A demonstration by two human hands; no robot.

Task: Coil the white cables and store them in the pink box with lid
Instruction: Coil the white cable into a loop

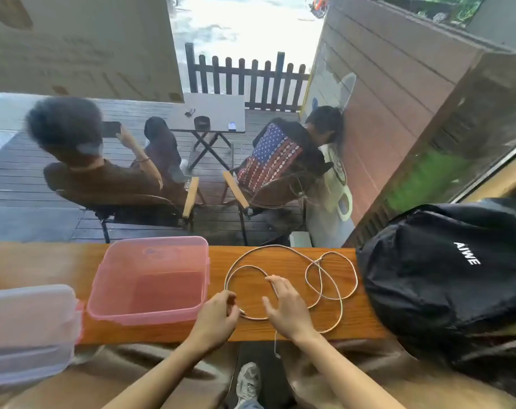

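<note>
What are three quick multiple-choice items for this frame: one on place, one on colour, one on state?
1. Where is the pink box relative to the white cable?
A. On its left
B. On its right
C. On top of it

2. What colour is the backpack?
A. Red
B. Black
C. Green

3. What state is the pink box in?
A. Lid on
B. Open and empty
C. Open with cable inside

Answers:
1. A, the box sits left of the cable on the wooden counter.
2. B, it is black with white letters.
3. B, its bare bottom shows, and the lid lies apart on the left.
</note>
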